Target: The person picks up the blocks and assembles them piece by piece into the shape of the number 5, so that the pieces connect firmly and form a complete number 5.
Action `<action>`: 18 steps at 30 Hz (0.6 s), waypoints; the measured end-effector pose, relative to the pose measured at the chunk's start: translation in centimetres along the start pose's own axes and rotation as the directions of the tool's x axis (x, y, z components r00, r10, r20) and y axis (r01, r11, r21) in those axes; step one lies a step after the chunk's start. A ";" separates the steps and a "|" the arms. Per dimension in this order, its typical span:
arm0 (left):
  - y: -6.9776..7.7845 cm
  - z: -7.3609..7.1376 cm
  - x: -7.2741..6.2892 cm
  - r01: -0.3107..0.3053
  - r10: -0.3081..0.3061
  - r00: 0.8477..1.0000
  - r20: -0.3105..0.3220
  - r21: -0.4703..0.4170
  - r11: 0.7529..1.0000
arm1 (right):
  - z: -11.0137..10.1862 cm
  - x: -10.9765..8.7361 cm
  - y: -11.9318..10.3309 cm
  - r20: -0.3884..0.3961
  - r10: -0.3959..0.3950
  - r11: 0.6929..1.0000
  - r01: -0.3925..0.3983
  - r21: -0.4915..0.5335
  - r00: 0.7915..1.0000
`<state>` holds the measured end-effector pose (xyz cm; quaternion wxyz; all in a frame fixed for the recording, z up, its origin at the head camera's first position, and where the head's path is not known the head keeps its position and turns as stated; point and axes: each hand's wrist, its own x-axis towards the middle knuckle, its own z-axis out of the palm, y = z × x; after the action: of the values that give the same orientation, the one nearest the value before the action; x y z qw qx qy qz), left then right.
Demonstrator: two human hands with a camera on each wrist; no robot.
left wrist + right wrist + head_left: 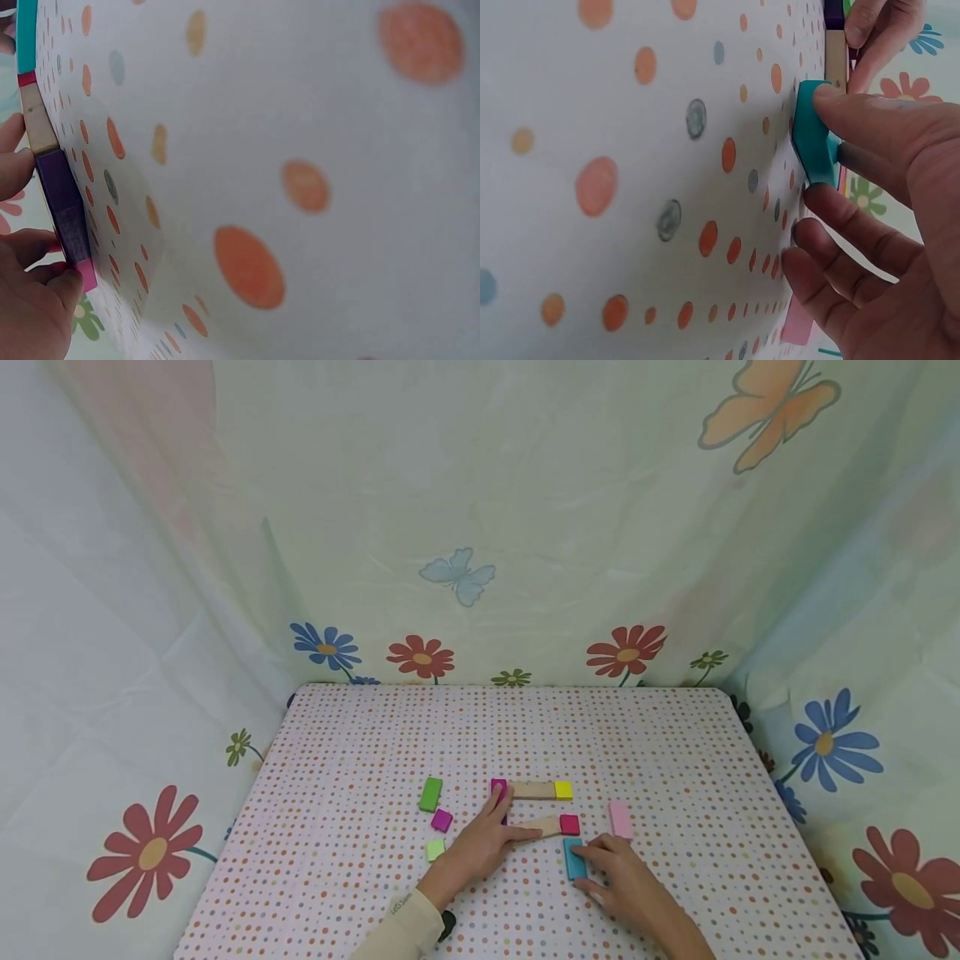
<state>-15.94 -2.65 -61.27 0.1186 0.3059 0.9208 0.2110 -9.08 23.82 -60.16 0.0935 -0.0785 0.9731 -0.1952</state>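
In the head view my left hand [480, 845] reaches over a group of flat blocks. Its extended fingers rest on a magenta block [498, 783] at the far left corner. The left thumb lies across the nearer wooden block [549, 827]. A purple block [64, 199] is largely covered by this hand from above. My right hand [626, 878] pinches a teal block [573, 859] between thumb and fingers, right below a red block [570, 825]. Further back, another wooden block [533, 791] meets a yellow block [563, 790].
Left of the group lie a green block [431, 794], a small magenta block [442, 821] and a light green block [435, 850]. A pink block [620, 820] lies just beyond the right hand. The dotted table [360, 735] is backed by a flowered curtain [360, 527].
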 end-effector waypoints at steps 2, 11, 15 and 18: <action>0.0 0.0 0.0 0.003 -0.003 1.000 0.002 -0.002 1.000 | -0.2 0.1 0.0 0.013 -0.005 1.000 0.005 0.002 1.000; -0.1 0.1 0.2 0.005 -0.005 1.000 0.000 -0.007 1.000 | -0.5 0.8 0.3 0.045 -0.016 1.000 0.016 -0.005 0.999; 0.0 0.1 0.2 0.005 -0.005 1.000 -0.001 0.002 1.000 | -0.4 0.9 0.3 0.031 -0.022 1.000 0.022 -0.009 0.999; 0.0 0.1 0.1 0.005 -0.005 1.000 0.000 0.008 1.000 | -0.3 0.8 0.2 0.024 -0.019 1.000 0.019 -0.002 1.000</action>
<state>-15.99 -2.56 -61.32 0.1180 0.3042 0.9223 0.2072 -9.95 23.99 -60.11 0.1032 -0.0901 0.9714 -0.1939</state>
